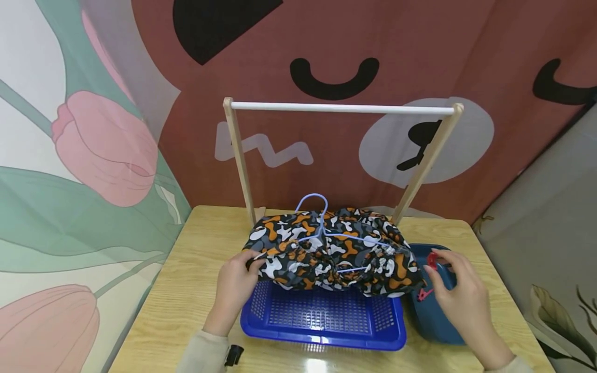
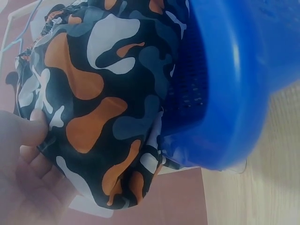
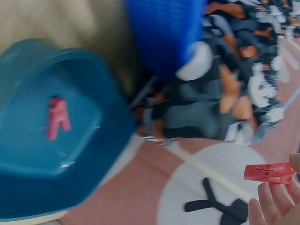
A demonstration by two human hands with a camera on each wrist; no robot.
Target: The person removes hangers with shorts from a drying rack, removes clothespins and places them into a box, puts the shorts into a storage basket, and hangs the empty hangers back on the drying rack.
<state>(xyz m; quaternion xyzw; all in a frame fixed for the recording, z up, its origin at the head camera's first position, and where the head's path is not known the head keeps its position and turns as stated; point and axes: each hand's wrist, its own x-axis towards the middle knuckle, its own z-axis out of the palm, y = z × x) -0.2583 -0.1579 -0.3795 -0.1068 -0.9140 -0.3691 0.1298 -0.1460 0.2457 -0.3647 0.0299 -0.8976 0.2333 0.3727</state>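
A patterned cloth (image 1: 298,264) in black, orange, white and grey lies bunched over the back of a blue basket (image 1: 322,339), with a light blue hanger (image 1: 322,220) on it. My left hand (image 1: 235,285) pinches the cloth's left edge; in the left wrist view the thumb of that hand (image 2: 30,164) lies on the fabric (image 2: 84,131). My right hand (image 1: 462,295) holds a red clip (image 1: 432,260) above a teal bin (image 1: 438,331). The right wrist view shows the red clip (image 3: 268,172) at the fingertips, and another red clip (image 3: 57,118) inside the bin (image 3: 84,187).
A rack with a white bar (image 1: 340,108) and wooden posts (image 1: 242,166) stands behind the cloth on the wooden table (image 1: 182,290). Near the left sleeve is a small black object (image 1: 234,355). A printed curtain (image 1: 298,46) hangs behind.
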